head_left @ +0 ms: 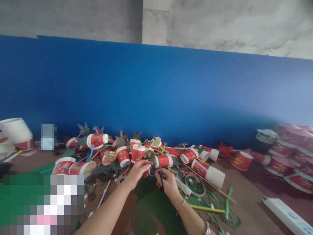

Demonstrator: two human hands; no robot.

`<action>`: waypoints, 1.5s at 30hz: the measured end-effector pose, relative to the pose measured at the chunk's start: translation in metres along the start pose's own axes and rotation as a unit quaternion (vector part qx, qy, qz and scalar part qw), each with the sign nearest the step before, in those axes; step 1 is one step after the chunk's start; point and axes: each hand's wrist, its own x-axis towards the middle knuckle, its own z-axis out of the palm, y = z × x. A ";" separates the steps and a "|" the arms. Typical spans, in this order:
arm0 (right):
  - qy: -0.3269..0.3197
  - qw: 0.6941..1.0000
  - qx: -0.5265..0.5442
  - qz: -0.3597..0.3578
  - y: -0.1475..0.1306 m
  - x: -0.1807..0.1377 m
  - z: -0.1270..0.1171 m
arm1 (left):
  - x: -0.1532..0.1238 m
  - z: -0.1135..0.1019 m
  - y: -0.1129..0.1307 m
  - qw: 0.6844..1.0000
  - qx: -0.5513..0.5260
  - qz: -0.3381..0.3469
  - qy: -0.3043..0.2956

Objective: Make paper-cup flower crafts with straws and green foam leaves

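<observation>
Nearest, well to the right of the lying red cup (164, 161), sat a white power strip (286, 213). On the cup's near side, a green sheet (156, 199) covered part of the brown table (246, 204), while to its near right lay a green straw (228, 204) and a yellow straw (207, 208) among green paper scraps.

The right hand (168, 182) was just in front of the cup, its fingers closed around a slim dark tool (161, 179) (pen or blade, I couldn't tell which). The left hand (140, 171) was just to the cup's near left, thumb and forefinger together at the tips, seemingly pinching a small dark green piece (152, 160) beside the cup's left end.

To the cup's right lay a clear ring (204, 187) and, past it, a nested cup stack (216, 176). Left of the cup were more red-and-white cups (123, 156) with coloured straws and green cutouts; far to its right were pink-topped cups (281, 164). Behind it all rose a blue panel (156, 85), then a grey wall (220, 26).
</observation>
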 end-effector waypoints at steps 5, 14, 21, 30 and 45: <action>0.036 0.999 0.017 -0.032 -0.006 -0.002 0.001 | -0.001 -0.003 0.008 0.993 0.116 -0.024 -0.025; 0.049 0.999 0.012 -0.016 -0.009 -0.003 0.001 | -0.018 -0.008 -0.004 0.942 0.312 -0.081 -0.091; 0.042 0.999 0.007 -0.007 -0.005 -0.002 0.001 | -0.041 -0.020 -0.008 0.866 0.497 0.037 0.027; 0.042 0.999 0.001 -0.005 -0.006 -0.003 -0.001 | -0.047 -0.021 -0.018 0.846 0.532 0.026 0.031; 0.042 0.999 0.014 0.003 -0.010 -0.004 0.000 | -0.056 -0.008 -0.005 0.747 0.663 0.024 0.034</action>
